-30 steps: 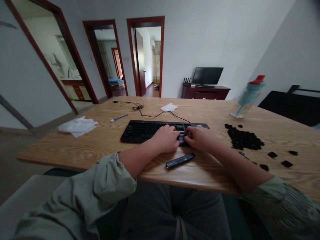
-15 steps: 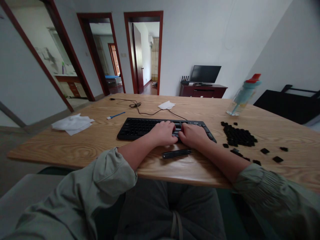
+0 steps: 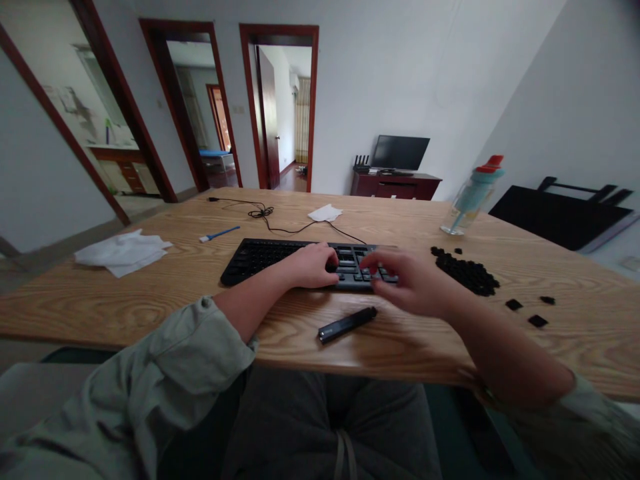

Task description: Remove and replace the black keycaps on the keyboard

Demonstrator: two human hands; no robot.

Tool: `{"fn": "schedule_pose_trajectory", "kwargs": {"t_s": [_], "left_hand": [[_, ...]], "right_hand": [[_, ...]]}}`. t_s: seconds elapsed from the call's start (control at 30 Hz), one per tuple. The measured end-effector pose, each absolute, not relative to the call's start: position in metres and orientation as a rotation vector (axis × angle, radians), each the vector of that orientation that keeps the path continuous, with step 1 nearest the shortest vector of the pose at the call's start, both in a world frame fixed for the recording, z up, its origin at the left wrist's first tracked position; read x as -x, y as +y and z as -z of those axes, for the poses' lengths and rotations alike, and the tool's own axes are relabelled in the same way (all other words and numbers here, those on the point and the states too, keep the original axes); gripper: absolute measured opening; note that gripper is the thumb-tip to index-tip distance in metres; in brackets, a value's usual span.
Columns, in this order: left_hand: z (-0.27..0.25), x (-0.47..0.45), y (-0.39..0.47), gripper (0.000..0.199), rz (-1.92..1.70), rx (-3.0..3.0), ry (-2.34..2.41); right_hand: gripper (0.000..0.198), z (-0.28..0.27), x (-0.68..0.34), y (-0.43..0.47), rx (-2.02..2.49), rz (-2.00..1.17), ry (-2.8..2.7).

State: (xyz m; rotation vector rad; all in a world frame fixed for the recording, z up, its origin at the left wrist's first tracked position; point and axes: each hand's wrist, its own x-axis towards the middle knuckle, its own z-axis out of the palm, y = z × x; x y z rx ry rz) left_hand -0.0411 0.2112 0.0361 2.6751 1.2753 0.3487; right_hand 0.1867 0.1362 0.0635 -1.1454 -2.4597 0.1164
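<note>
Keyboard (image 3: 265,256) lies near the front edge of the table (image 3: 165,307), left hand (image 3: 313,265) curled on it, any grip unclear, right hand (image 3: 415,285) over the right end with thumb and fingers apart.

keyboard (image 3: 257,259) on table (image 3: 185,307) | cable (image 3: 261,212) behind keyboard | brush (image 3: 220,234) behind-left | tissues (image 3: 123,252) left | keycap pile (image 3: 470,275) right | bottle (image 3: 469,203) behind pile | tool (image 3: 347,325) before keyboard

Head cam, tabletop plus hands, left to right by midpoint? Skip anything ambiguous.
White paper sheets → blue-handled brush → left hand → black stick-shaped tool → right hand → pile of black pieces → three loose black pieces.
</note>
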Motion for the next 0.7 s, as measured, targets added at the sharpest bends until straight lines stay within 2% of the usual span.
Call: {"fn": "schedule_pose_trajectory", "kwargs": {"t_s": [0.13, 0.27, 0.37, 0.47, 0.57, 0.7], "left_hand": [[-0.041, 0.057, 0.221, 0.036, -0.572, -2.664, 1.294], [-0.044, 0.071, 0.227, 0.027, -0.749, -2.667, 1.349], [-0.045, 0.076, 0.228, 0.025, -0.788, -2.657, 1.342], [-0.046, 0.076, 0.229, 0.025, -0.851, -2.628, 1.338], [-0.047, 0.076, 0.227, 0.025, -0.891, -2.606, 1.322], [-0.044, 0.068, 0.219, 0.024, -0.755, -2.594, 1.135]], "right_hand": [[0.048, -0.053, -0.169, 0.092, 0.937, -0.151, -2.781], [0.025, -0.042, -0.156, 0.092, 0.939, -0.028, -2.877], [0.009, -0.050, -0.156, 0.109, 0.994, -0.090, -2.870], [0.015, -0.064, -0.164, 0.131, 1.108, -0.332, -2.543], [0.017, -0.066, -0.171, 0.157, 1.025, -0.599, -2.104], [0.029, -0.053, -0.172, 0.181, 1.039, -0.632, -1.840]]}}
